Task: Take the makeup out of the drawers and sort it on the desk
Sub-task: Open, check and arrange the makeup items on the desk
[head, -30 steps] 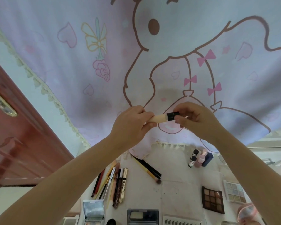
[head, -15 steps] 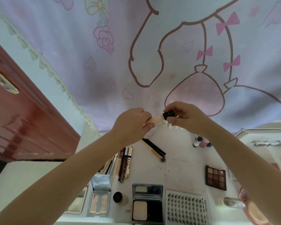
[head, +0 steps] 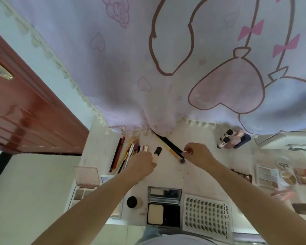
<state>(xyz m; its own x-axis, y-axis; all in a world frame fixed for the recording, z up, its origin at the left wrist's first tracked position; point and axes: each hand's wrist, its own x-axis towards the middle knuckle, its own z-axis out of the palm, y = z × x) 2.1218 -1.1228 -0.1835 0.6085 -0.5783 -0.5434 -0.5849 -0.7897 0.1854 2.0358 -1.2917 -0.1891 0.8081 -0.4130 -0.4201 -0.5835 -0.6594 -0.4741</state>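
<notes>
A beige concealer tube [head: 156, 154] with a black cap lies on the white desk [head: 168, 175], just right of a row of pens and lip sticks [head: 129, 153]. My left hand [head: 142, 164] grips the tube's near end. My right hand [head: 199, 155] is apart from it to the right, fingers curled, with its fingertips at the near end of a black brush [head: 171, 145] that lies slantwise beside a yellow pencil. Whether those fingers pinch the brush is hidden.
Small bottles [head: 227, 139] stand at the back right. Eyeshadow palettes [head: 267, 175] lie to the right and another palette [head: 85, 185] to the left. An open powder compact [head: 163, 204], a lash tray [head: 207, 215] and a round jar [head: 132, 202] line the front edge. A printed curtain [head: 166, 68] hangs behind.
Both hands have come down from in front of the curtain to the desk. My right hand has let go of the tube's black cap and moved right to the brush.
</notes>
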